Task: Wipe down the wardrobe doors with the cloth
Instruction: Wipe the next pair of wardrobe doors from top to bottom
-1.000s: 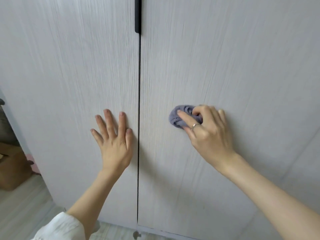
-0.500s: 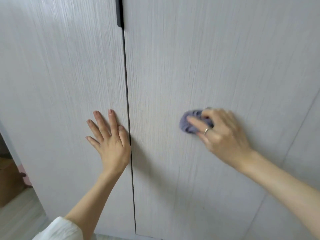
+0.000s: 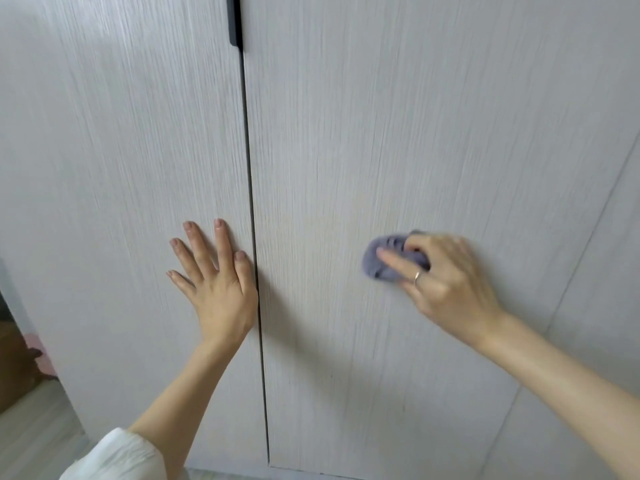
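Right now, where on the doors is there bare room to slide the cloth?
Bare: the right door above the cloth, and between the cloth and the centre gap. Crowded: beside the gap, where the left hand presses flat on the left door.

Cloth [image 3: 382, 259]: purple-grey, bunched; right part hidden under the right hand [image 3: 446, 282]; edges blurred. Right hand: fingertips smeared by motion blur; forearm cut off at the right edge. Door handle [image 3: 234, 20]: black, top cut off by the upper edge. White sleeve [image 3: 117, 457]: cut off at the bottom edge. Brown object [image 3: 14, 362], far left: mostly hidden behind the left door [image 3: 114, 150], unidentifiable.
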`<state>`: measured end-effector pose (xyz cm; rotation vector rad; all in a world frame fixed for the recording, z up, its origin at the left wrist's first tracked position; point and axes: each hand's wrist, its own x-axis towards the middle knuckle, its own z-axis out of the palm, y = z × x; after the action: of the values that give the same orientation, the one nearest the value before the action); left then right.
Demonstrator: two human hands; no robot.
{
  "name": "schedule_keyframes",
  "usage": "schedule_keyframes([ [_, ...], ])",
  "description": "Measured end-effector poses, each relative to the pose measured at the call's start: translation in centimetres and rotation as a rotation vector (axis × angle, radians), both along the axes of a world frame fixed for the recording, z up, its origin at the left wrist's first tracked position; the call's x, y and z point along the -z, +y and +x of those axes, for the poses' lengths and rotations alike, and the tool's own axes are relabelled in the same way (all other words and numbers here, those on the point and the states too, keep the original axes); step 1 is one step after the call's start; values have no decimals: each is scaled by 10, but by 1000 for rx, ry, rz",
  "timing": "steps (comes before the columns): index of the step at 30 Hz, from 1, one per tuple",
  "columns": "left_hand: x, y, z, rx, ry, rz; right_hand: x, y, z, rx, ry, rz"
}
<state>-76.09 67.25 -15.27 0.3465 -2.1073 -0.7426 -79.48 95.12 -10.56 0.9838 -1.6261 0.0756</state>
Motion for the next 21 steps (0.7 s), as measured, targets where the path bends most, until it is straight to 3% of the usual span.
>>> schedule_keyframes([
  [3, 2, 1, 0, -5, 9, 8, -42, -2, -4, -22, -25, -395],
  [5, 2, 3, -2, -11, 10, 11, -33, -6, -4, -33, -35, -463],
  [7, 2, 4, -3, -15, 15, 22, 4, -3, -3, -31, -17, -348],
  [10, 3, 6, -4, -18, 24, 29, 65, 22, 0, 43, -14, 53],
  [13, 5, 6, -6, -19, 35, 35, 64, 49, 2, 80, 25, 244],
  [15, 5, 5, -6, -14, 43, 37, 29, 56, 0, 100, 77, 143],
  [18, 6, 7, -5, -16, 58, 48, -22, 63, -3, 168, 106, -172],
  [21, 7, 11, -8, -26, 69, 57, -10, 57, -2, 156, 32, -359],
])
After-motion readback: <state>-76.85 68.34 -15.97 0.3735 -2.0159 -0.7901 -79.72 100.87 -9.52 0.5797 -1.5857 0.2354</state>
